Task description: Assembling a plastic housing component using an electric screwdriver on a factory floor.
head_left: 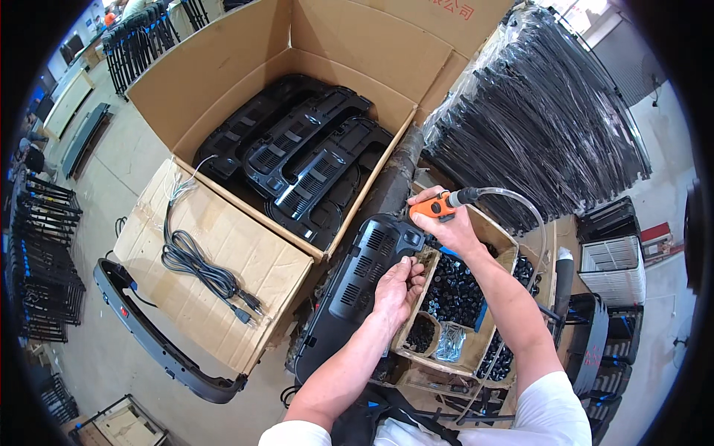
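My right hand [455,232] is wrapped round an orange pneumatic screwdriver [434,208], held over the far end of a black plastic cover [327,331]. A clear air hose [523,199] curves away from the tool. The tool's tip cannot be made out. Slotted vents run along the cover, which lies lengthwise in front of me. My left hand [399,288] rests at the cover's right edge, thumb and fingers pinched together; whatever they hold is too small to tell. Right beside it stands a parts tray [410,327] with black knob-like pieces [451,291] and silver screws [450,342].
Ahead, a large open cardboard box [372,56] holds several black covers [312,160]. A coiled black power cord [195,260] lies on a flattened carton [149,234] at left. Bundled black strips [528,111] stand far right. A curved black frame [160,349] leans against the carton.
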`<state>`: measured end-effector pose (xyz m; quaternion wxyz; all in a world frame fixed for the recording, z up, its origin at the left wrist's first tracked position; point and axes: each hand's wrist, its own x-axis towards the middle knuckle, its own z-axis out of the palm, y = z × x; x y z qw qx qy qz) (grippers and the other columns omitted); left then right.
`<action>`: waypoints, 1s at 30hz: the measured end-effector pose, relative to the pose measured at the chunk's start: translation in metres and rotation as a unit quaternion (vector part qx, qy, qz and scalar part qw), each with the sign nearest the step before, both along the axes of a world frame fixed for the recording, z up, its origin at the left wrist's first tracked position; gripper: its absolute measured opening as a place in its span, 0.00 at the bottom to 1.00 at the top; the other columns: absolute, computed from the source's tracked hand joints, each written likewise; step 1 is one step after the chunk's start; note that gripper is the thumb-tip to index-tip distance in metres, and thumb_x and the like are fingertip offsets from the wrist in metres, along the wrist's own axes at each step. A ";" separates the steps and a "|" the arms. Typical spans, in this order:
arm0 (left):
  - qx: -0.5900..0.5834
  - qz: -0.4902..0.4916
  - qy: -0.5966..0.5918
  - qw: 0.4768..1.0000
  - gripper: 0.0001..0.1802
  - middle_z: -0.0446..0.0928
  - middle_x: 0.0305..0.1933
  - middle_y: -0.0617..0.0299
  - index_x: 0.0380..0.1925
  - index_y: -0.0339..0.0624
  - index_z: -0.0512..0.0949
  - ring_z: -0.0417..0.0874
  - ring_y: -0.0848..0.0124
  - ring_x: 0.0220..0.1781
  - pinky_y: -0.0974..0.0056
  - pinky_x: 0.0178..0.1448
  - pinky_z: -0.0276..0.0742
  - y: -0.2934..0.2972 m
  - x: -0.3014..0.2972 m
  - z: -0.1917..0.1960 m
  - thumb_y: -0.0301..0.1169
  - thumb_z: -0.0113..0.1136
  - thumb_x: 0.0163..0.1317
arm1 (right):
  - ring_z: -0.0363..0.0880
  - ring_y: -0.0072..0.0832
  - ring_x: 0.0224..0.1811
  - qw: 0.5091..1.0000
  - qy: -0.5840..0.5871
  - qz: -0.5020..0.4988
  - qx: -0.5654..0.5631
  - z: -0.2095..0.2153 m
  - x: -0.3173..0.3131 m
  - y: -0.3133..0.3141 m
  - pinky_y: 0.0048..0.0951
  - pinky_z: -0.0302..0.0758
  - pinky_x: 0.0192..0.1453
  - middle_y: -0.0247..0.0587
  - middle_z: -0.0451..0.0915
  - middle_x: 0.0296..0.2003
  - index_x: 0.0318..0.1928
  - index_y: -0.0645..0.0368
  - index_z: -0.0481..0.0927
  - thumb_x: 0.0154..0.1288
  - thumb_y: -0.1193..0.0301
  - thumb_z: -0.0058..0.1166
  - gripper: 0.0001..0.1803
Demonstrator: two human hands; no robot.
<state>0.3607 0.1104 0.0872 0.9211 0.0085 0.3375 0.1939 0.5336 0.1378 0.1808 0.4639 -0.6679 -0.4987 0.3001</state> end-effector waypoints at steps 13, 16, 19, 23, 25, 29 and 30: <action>-0.053 0.087 0.007 0.995 0.13 0.81 0.34 0.67 0.46 0.45 0.81 0.81 0.72 0.32 0.67 0.36 0.80 0.023 0.004 0.002 0.42 0.56 0.81 | 0.85 0.32 0.58 0.995 0.086 -0.035 0.026 0.034 -0.025 -0.023 0.38 0.81 0.67 0.48 0.86 0.53 0.61 0.63 0.75 0.62 0.77 0.71 0.27; -0.082 0.136 -0.016 0.987 0.12 0.80 0.35 0.65 0.46 0.44 0.81 0.80 0.71 0.33 0.67 0.36 0.80 0.035 0.002 -0.001 0.39 0.55 0.81 | 0.84 0.31 0.59 0.995 0.099 -0.006 0.020 0.050 -0.038 -0.036 0.38 0.80 0.68 0.48 0.86 0.54 0.62 0.62 0.74 0.64 0.76 0.71 0.28; -0.108 0.167 -0.066 0.978 0.12 0.78 0.34 0.67 0.44 0.44 0.80 0.78 0.72 0.33 0.67 0.37 0.80 0.042 0.000 -0.001 0.40 0.55 0.81 | 0.84 0.31 0.60 0.995 0.098 0.016 0.021 0.049 -0.044 -0.040 0.39 0.80 0.68 0.48 0.86 0.55 0.63 0.61 0.73 0.65 0.75 0.71 0.28; -0.121 0.167 -0.084 0.975 0.12 0.77 0.34 0.67 0.45 0.44 0.80 0.78 0.72 0.33 0.67 0.38 0.80 0.044 -0.003 -0.004 0.40 0.55 0.81 | 0.84 0.32 0.60 0.995 0.089 0.028 0.027 0.048 -0.049 -0.041 0.38 0.80 0.69 0.47 0.86 0.56 0.63 0.61 0.73 0.66 0.74 0.71 0.28; -0.132 0.165 -0.112 0.971 0.12 0.77 0.34 0.67 0.46 0.44 0.80 0.78 0.72 0.34 0.67 0.39 0.80 0.045 -0.008 -0.005 0.40 0.54 0.82 | 0.84 0.32 0.60 0.995 0.089 0.030 0.028 0.048 -0.052 -0.041 0.38 0.80 0.69 0.47 0.86 0.56 0.63 0.61 0.73 0.66 0.74 0.71 0.28; -0.120 0.183 -0.112 0.969 0.11 0.78 0.35 0.67 0.47 0.45 0.79 0.79 0.72 0.35 0.67 0.39 0.81 0.044 -0.012 -0.002 0.39 0.53 0.82 | 0.84 0.32 0.60 0.995 0.091 0.020 0.031 0.046 -0.057 -0.040 0.38 0.79 0.69 0.47 0.86 0.56 0.62 0.61 0.73 0.65 0.74 0.70 0.28; -0.118 0.181 -0.106 0.971 0.11 0.78 0.35 0.67 0.47 0.46 0.79 0.79 0.72 0.35 0.67 0.40 0.81 0.044 -0.013 0.000 0.40 0.53 0.82 | 0.84 0.32 0.61 0.996 0.086 0.018 0.034 0.046 -0.057 -0.040 0.39 0.79 0.69 0.47 0.86 0.56 0.62 0.61 0.73 0.65 0.75 0.70 0.28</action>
